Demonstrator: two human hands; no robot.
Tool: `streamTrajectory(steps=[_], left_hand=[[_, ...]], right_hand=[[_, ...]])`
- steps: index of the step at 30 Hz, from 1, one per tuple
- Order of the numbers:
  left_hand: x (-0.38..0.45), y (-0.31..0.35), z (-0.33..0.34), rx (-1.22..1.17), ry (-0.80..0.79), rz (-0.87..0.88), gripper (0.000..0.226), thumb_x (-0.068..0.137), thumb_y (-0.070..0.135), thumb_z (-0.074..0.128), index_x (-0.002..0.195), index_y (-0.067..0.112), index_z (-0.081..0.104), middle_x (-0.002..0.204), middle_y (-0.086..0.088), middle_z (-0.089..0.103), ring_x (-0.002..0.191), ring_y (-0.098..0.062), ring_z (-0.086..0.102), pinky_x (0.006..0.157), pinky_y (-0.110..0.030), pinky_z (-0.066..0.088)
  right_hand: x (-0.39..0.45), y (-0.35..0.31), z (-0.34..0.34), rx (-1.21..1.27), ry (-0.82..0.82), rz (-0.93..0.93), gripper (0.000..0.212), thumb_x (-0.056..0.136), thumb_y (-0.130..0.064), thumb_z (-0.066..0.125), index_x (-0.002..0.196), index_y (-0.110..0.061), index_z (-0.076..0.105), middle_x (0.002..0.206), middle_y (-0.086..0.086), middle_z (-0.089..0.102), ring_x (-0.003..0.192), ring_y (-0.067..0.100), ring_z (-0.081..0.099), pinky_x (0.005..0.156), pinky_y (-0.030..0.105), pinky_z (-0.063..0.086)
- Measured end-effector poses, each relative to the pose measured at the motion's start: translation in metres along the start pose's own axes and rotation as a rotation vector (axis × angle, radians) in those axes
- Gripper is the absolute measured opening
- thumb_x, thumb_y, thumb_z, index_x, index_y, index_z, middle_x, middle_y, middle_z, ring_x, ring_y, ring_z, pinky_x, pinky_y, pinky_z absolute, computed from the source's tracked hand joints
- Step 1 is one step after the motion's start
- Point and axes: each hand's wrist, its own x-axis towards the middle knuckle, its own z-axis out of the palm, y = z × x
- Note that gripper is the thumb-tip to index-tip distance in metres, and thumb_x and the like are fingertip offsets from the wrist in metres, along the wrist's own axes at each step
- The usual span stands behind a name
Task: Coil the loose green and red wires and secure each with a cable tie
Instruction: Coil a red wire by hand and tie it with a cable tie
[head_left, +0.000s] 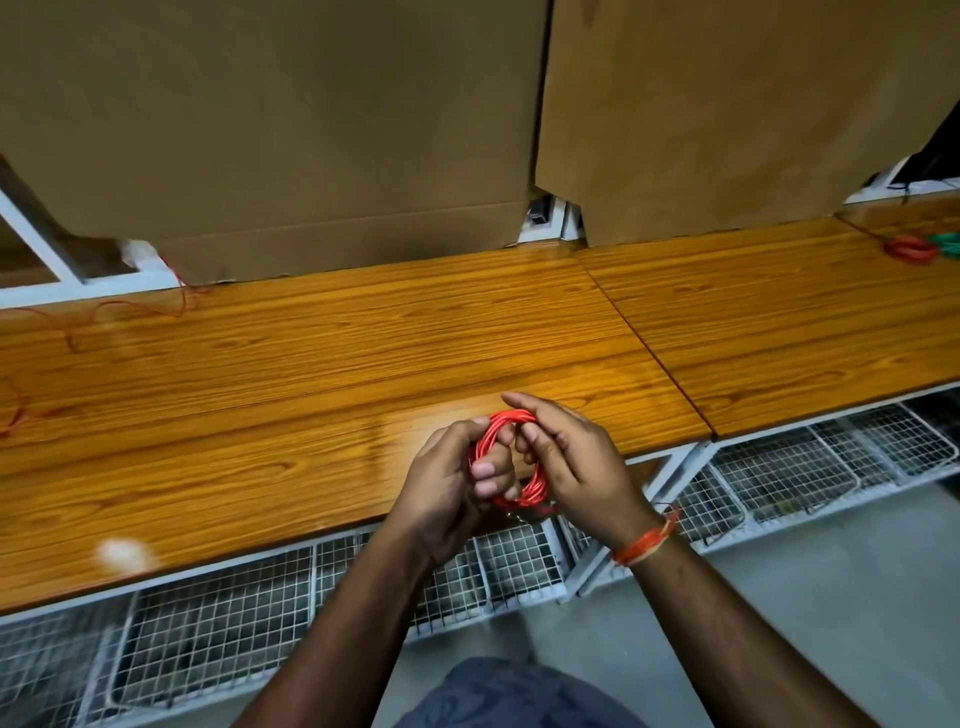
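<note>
a coil of red wire (511, 460) is held upright between both hands just above the near edge of the wooden table (311, 374). the left hand (452, 488) grips the coil's left side, its fingers (485, 470) curled through the loop and clamped on the strands. the right hand (566, 457) holds the right side, thumb and lower fingers pinching the wire while the index finger stretches forward over the top of the coil. an orange thread band (647, 540) sits on the right wrist. far to the right on the table lie a finished red coil (909, 249) and, touching it, a green coil (945, 241) cut off by the frame edge. a loose red wire (130, 309) trails across the table's far left. brown cardboard sheets (270, 114) stand along the back, and white wire mesh baskets (218, 639) hang under the table.
</note>
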Motion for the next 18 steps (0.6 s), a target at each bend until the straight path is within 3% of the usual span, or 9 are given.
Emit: streamTrajectory(steps=[2,5,8,10,12,15,18], left_hand=[[-0.001,0.007,-0.002,0.030,0.026,-0.016,0.032,0.101,0.019,0.036,0.082,0.005,0.058,0.048,0.004,0.033,0.037,-0.007,0.031,0.049,-0.026,0.042],[0.002,0.015,-0.007,0.094,0.086,-0.021,0.037,0.102,0.020,0.032,0.079,0.006,0.057,0.046,0.007,0.030,0.035,-0.005,0.026,0.045,-0.024,0.037],[0.003,0.016,-0.008,0.233,0.150,0.061,0.043,0.108,0.031,0.040,0.076,0.008,0.058,0.046,0.006,0.030,0.035,-0.006,0.026,0.043,-0.022,0.033],[0.005,0.017,-0.010,0.362,0.158,0.125,0.039,0.108,0.034,0.046,0.078,0.012,0.059,0.049,0.005,0.032,0.039,-0.007,0.027,0.043,-0.021,0.029],[0.008,0.019,-0.015,0.465,0.137,0.174,0.038,0.107,0.030,0.048,0.075,0.014,0.058,0.049,0.005,0.033,0.040,-0.007,0.025,0.044,-0.020,0.026],[0.014,0.023,-0.026,0.488,0.150,0.191,0.039,0.109,0.027,0.046,0.072,0.014,0.051,0.049,0.006,0.029,0.040,-0.006,0.022,0.044,-0.019,0.022],[0.020,0.025,-0.036,0.291,0.249,0.172,0.037,0.110,0.029,0.043,0.077,0.014,0.048,0.047,0.008,0.025,0.036,-0.004,0.019,0.040,-0.016,0.022]], right_hand=[[0.000,0.000,0.005,0.146,-0.002,0.069,0.041,0.104,-0.025,0.047,0.143,-0.023,0.059,0.111,0.009,0.072,0.106,0.021,0.067,0.091,0.044,0.054],[-0.001,-0.008,0.016,0.443,-0.001,0.155,0.039,0.103,-0.023,0.050,0.140,-0.020,0.061,0.086,0.006,0.066,0.083,0.021,0.061,0.078,0.043,0.052],[0.004,-0.011,0.025,0.572,0.033,0.203,0.036,0.102,-0.023,0.052,0.135,-0.020,0.065,0.086,0.013,0.063,0.079,0.033,0.060,0.074,0.051,0.051],[0.006,-0.011,0.027,0.548,0.040,0.205,0.035,0.104,-0.020,0.052,0.135,-0.018,0.065,0.089,0.015,0.065,0.081,0.034,0.063,0.075,0.057,0.053],[0.006,-0.011,0.027,0.444,0.030,0.174,0.034,0.105,-0.016,0.053,0.137,-0.017,0.064,0.095,0.005,0.071,0.089,0.022,0.068,0.082,0.050,0.056],[0.007,-0.013,0.019,0.263,0.031,0.117,0.034,0.100,-0.021,0.064,0.134,-0.020,0.068,0.121,-0.007,0.074,0.113,0.010,0.068,0.097,0.042,0.057],[0.008,-0.011,0.001,0.221,-0.005,0.203,0.032,0.095,-0.015,0.072,0.123,-0.028,0.071,0.099,-0.005,0.077,0.093,0.013,0.073,0.087,0.049,0.060]])
